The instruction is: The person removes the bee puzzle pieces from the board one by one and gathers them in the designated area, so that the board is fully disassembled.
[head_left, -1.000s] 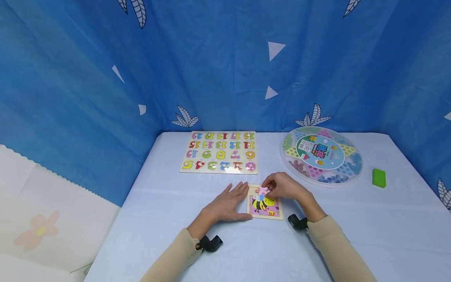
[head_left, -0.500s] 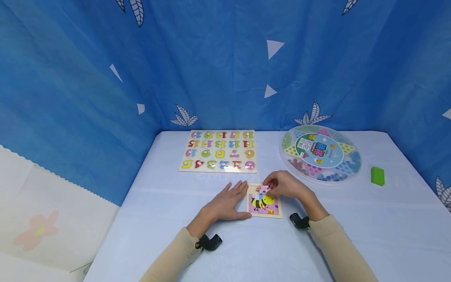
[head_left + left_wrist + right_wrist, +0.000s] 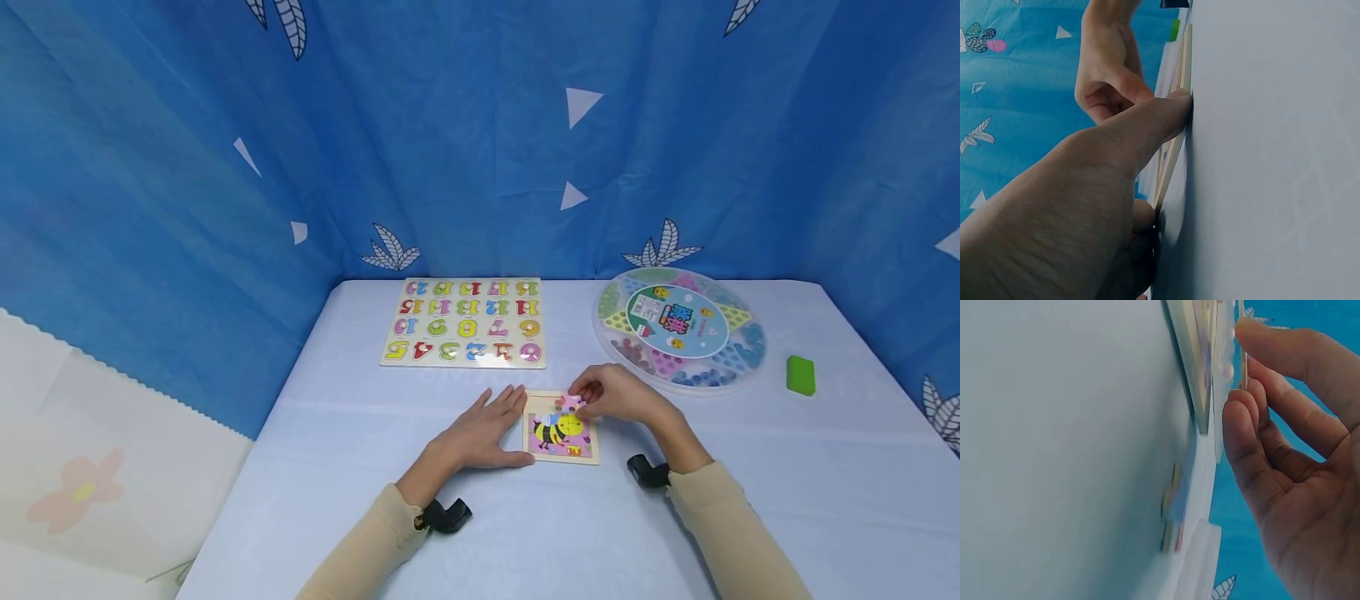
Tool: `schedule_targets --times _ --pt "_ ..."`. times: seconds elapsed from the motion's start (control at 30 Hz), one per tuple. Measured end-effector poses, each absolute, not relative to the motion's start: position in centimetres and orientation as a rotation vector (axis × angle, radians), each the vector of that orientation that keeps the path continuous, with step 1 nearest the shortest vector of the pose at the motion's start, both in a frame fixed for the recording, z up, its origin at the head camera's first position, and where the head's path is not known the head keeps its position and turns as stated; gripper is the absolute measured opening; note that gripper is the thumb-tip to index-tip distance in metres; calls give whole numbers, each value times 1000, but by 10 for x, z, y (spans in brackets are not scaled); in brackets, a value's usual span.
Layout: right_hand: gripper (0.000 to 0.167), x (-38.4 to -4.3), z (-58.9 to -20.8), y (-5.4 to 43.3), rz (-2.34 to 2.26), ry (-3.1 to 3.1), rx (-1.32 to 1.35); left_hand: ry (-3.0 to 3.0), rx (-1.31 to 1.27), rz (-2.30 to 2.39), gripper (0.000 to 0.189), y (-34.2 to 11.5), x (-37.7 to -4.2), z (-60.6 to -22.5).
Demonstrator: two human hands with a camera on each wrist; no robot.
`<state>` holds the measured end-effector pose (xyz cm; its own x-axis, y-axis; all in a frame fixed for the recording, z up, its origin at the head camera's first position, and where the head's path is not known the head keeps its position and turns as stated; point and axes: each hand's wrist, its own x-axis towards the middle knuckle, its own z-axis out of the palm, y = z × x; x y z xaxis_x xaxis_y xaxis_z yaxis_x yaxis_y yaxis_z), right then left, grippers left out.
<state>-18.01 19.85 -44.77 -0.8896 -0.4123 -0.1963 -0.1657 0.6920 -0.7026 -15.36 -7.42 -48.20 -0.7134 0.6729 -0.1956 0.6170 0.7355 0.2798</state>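
A square wooden jigsaw puzzle (image 3: 564, 448) with a bee picture lies on the table, its bare tray showing along the top. My left hand (image 3: 480, 432) rests at its left side, fingers stretched toward the upper corner and thumb at the lower one. In the left wrist view, the left thumb (image 3: 1163, 115) lies on the frame's pale edge (image 3: 1175, 147). My right hand (image 3: 618, 395) pinches a pink puzzle piece (image 3: 571, 403) between thumb and fingertips over the upper part of the puzzle. Edge-on, the thin piece (image 3: 1243, 369) stands apart from the frame in the right wrist view.
Behind the puzzle lies a number board (image 3: 463, 323). A round, clear checkers game box (image 3: 678, 323) sits at the back right, with a green block (image 3: 800, 376) beside it. Blurred small pieces (image 3: 1174, 509) lie on the table in the right wrist view. Blue curtain (image 3: 480, 142) surrounds the back.
My right hand has shifted slightly to the right with the pink puzzle piece, uncovering more of the tray's upper left. The left hand stays in place.
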Motion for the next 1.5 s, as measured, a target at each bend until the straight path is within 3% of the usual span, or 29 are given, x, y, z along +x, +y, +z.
schedule_targets --times 1.5 --pt "31 -155 -445 290 -1000 2630 -282 2646 1000 299 99 -74 -152 -481"
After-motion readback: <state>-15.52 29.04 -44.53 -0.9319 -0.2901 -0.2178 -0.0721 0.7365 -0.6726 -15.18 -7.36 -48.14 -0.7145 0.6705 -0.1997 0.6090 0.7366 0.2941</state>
